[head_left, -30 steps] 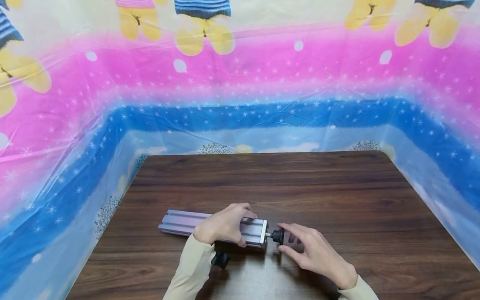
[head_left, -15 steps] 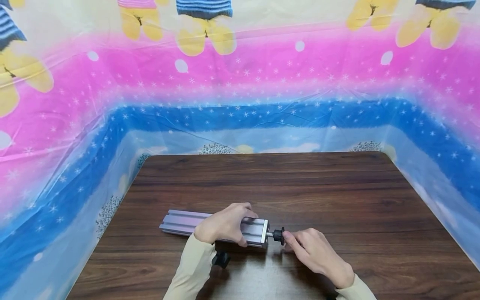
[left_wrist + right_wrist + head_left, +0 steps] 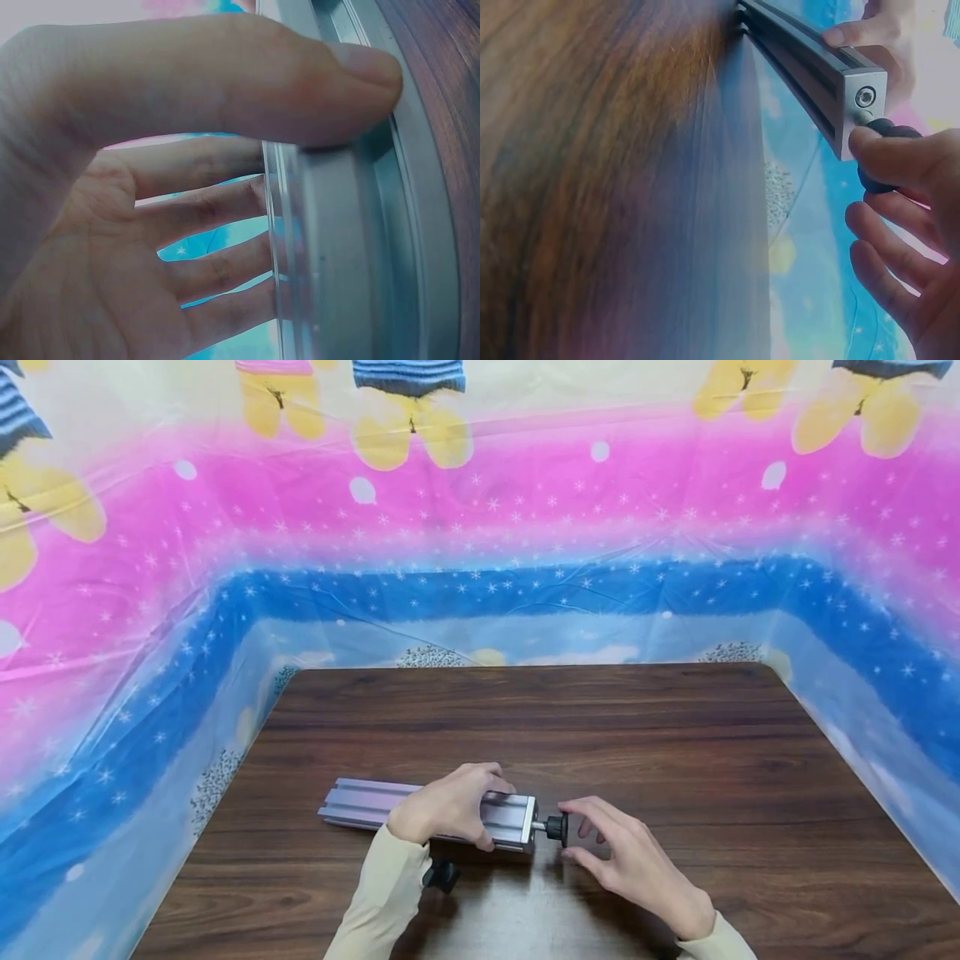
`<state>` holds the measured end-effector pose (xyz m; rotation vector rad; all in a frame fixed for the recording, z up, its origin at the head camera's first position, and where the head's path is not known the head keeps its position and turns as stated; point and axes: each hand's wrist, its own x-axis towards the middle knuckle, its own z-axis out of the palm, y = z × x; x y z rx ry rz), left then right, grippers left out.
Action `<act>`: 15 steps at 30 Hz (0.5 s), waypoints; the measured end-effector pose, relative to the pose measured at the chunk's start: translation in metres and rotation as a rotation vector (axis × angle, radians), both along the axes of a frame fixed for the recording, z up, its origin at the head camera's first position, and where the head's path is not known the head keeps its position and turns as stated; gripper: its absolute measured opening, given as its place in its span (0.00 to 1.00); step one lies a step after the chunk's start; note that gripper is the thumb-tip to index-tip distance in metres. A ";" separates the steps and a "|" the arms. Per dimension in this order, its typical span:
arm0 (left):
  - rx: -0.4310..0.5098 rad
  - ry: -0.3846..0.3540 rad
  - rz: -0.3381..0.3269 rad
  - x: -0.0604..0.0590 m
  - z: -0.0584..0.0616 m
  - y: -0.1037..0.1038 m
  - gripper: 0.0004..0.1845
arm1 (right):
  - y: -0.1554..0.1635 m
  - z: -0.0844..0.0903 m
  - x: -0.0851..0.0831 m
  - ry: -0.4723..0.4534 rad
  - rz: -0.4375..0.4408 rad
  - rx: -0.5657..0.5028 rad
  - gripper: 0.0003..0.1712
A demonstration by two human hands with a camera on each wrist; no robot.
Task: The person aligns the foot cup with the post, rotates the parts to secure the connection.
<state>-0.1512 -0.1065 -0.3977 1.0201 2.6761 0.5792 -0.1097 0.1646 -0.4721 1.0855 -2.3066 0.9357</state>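
A silver aluminium extrusion (image 3: 367,802) lies slantwise on the table, with grooves along its length and a pale plate (image 3: 528,821) on its right end. My left hand (image 3: 450,806) grips it near that end; in the left wrist view the thumb crosses the extrusion (image 3: 337,247) and the fingers reach its other side. From the end plate sticks a metal shaft with a black knob (image 3: 555,829). My right hand (image 3: 630,860) has its thumb and a finger at opposite edges of the knob, pinching it. In the right wrist view, the thumb partly hides the knob (image 3: 877,176); the other fingers are spread.
The dark wood table (image 3: 525,718) has a printed pink and blue cloth (image 3: 465,543) hung around its back and sides. A black block (image 3: 441,875) sits at my left wrist. The end plate bears a bolt (image 3: 865,97) beside the shaft.
My right hand's fingers curled in with the thumb at the knob's face half a second ago, then spread back around its rim. The left hand and extrusion stay nearly still.
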 end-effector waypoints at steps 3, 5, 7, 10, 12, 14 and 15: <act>0.002 -0.002 0.002 0.000 0.000 0.000 0.35 | 0.000 0.000 0.000 -0.002 -0.003 0.002 0.34; 0.004 -0.004 0.003 0.000 -0.001 -0.001 0.35 | 0.000 -0.001 0.000 -0.001 -0.003 0.000 0.33; 0.000 -0.002 0.006 0.001 -0.001 0.000 0.35 | 0.001 -0.001 0.001 -0.018 -0.008 0.005 0.31; 0.000 -0.009 0.014 0.001 -0.002 0.000 0.35 | 0.001 -0.001 0.002 -0.065 -0.028 0.024 0.25; 0.001 -0.015 0.021 0.001 -0.002 0.000 0.36 | 0.001 -0.001 0.001 -0.103 -0.047 0.041 0.21; 0.006 -0.024 0.027 0.001 -0.002 -0.001 0.36 | 0.000 -0.001 0.001 -0.131 -0.063 0.057 0.15; 0.006 -0.027 0.030 0.001 -0.002 -0.001 0.36 | -0.001 -0.001 0.001 -0.142 -0.065 0.060 0.11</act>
